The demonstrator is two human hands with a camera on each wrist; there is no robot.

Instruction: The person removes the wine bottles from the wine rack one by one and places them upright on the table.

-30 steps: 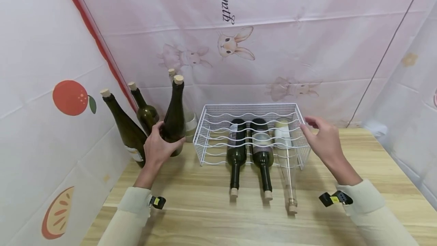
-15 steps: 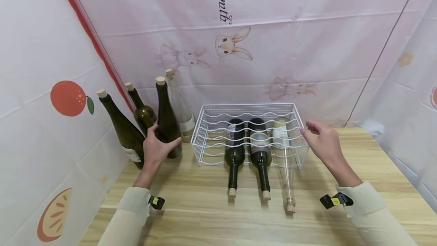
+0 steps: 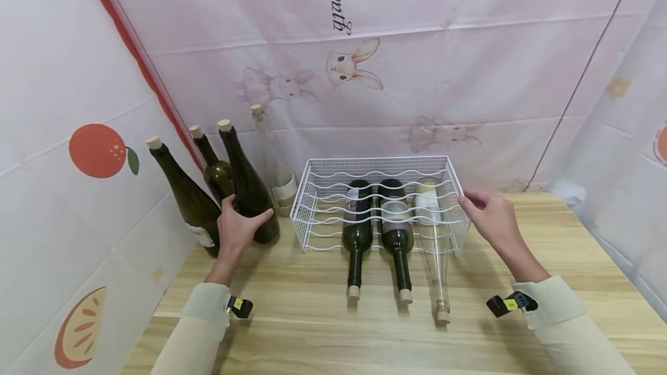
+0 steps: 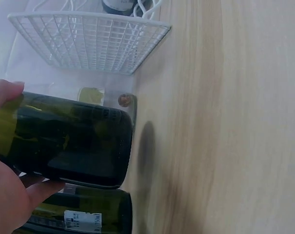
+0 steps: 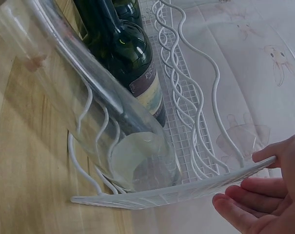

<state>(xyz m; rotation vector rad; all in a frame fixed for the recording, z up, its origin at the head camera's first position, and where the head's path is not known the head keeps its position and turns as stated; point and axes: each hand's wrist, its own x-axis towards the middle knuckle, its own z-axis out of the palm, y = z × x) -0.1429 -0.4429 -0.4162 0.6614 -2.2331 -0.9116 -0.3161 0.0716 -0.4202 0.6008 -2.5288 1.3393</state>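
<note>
My left hand [image 3: 237, 230] grips a dark green corked wine bottle [image 3: 252, 192] by its lower body, thumb on one side and fingers on the other. The bottle leans left, and its base stands apart from its shadow in the left wrist view. On the right, my right hand [image 3: 492, 221] pinches the top side edge of a white wire wine rack [image 3: 375, 157], thumb over the rim and fingers outside. Lying in the rack, necks toward me, are two dark wine bottles [image 3: 358, 239] and one clear bottle [image 3: 442, 274] at the right end.
Left of the held bottle stands another green bottle [image 3: 190, 198] with a label low down. A second green bottle [image 3: 216, 172] is behind it, and a clear corked bottle [image 3: 276, 161] stands near the rack. Printed cloth walls enclose the wooden table [image 3: 323, 328].
The bottle in my left hand has moved left and tilted left, uncovering the clear bottle behind. My right hand has closed in on the rack's edge.
</note>
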